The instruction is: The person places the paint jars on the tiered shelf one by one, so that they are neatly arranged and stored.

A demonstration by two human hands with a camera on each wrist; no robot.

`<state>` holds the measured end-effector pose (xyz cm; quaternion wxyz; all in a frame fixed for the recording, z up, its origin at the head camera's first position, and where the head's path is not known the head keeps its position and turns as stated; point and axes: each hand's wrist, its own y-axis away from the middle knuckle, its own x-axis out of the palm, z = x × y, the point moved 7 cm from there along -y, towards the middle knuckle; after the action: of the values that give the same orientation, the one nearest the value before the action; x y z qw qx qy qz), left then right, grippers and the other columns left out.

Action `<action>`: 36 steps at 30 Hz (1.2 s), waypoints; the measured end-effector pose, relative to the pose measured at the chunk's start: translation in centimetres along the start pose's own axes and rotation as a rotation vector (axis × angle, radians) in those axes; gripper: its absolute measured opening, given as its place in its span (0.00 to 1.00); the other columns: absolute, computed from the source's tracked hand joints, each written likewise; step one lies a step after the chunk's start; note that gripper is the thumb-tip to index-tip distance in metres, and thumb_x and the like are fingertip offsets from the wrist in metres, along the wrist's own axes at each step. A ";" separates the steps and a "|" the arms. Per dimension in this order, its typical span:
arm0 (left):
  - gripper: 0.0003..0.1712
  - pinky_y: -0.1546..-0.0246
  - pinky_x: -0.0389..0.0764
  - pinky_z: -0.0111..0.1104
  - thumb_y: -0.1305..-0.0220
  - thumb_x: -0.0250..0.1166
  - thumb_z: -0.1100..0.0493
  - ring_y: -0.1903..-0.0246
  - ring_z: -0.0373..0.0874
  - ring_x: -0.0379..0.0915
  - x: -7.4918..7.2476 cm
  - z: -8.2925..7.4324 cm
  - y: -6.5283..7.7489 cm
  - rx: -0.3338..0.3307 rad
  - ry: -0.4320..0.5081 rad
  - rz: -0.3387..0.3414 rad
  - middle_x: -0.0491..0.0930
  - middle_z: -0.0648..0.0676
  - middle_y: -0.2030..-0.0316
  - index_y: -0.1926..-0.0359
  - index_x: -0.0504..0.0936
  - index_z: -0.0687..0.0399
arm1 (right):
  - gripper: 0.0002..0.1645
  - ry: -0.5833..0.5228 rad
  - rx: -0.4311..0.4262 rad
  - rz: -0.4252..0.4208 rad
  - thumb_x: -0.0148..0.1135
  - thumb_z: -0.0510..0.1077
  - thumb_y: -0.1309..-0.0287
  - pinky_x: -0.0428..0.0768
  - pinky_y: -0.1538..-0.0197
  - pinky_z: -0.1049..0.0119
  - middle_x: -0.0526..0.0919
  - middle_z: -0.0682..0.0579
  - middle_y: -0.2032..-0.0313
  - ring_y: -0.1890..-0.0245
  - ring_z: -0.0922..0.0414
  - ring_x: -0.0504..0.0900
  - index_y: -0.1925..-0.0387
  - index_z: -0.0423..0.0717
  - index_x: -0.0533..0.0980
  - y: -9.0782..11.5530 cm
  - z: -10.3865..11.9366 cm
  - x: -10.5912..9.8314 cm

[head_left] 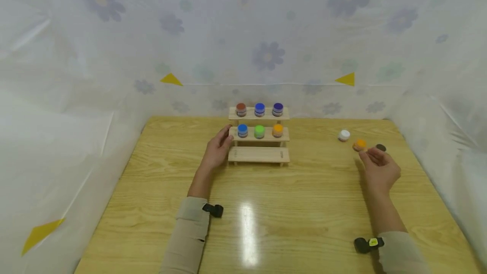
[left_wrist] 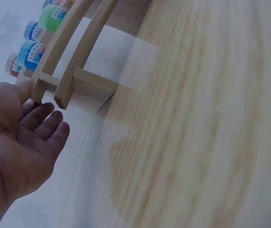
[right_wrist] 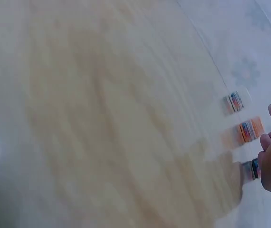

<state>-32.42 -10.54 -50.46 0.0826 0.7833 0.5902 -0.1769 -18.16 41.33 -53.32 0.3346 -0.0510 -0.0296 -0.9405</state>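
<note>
A small wooden three-step display stand stands near the back of the table. My left hand holds the left end of its middle step between thumb and fingers. On the top step are small paint jars: a reddish-brown jar, a blue jar and a purple jar. The middle step carries a blue jar, a green jar and an orange jar. At the right, my right hand hovers by another orange jar, fingers loosely bent, nothing visibly held.
A white-lidded jar stands left of the right-hand orange jar, and a dark-lidded jar stands to its right, partly behind my hand. Flowered white sheeting rises behind the wooden table and along both sides.
</note>
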 end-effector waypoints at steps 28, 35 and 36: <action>0.35 0.24 0.68 0.47 0.15 0.52 0.46 0.24 0.55 0.62 0.0 -0.1 0.0 0.009 0.015 0.002 0.64 0.60 0.21 0.17 0.59 0.52 | 0.28 0.264 -0.023 -0.130 0.80 0.40 0.43 0.78 0.55 0.84 0.82 0.65 0.60 0.59 0.69 0.81 0.40 0.41 0.84 -4.9 -0.6 -3.1; 0.34 0.24 0.68 0.47 0.15 0.52 0.46 0.23 0.54 0.62 0.0 -0.1 0.0 0.020 0.015 0.005 0.64 0.59 0.21 0.16 0.59 0.51 | 0.28 0.337 -0.079 -0.130 0.80 0.44 0.42 0.78 0.56 0.84 0.82 0.68 0.62 0.61 0.71 0.80 0.41 0.41 0.84 -5.1 -0.4 -2.9; 0.34 0.24 0.68 0.47 0.15 0.52 0.46 0.23 0.54 0.62 0.0 -0.1 0.0 0.021 0.016 0.006 0.64 0.59 0.21 0.17 0.59 0.51 | 0.28 0.338 -0.081 -0.133 0.80 0.44 0.42 0.78 0.56 0.84 0.82 0.68 0.62 0.61 0.71 0.80 0.41 0.40 0.84 -5.0 -0.4 -2.9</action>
<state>-32.44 -10.48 -50.38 0.0701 0.7871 0.5869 -0.1764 -19.12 47.00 -54.15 0.2696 0.0962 0.0616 -0.9562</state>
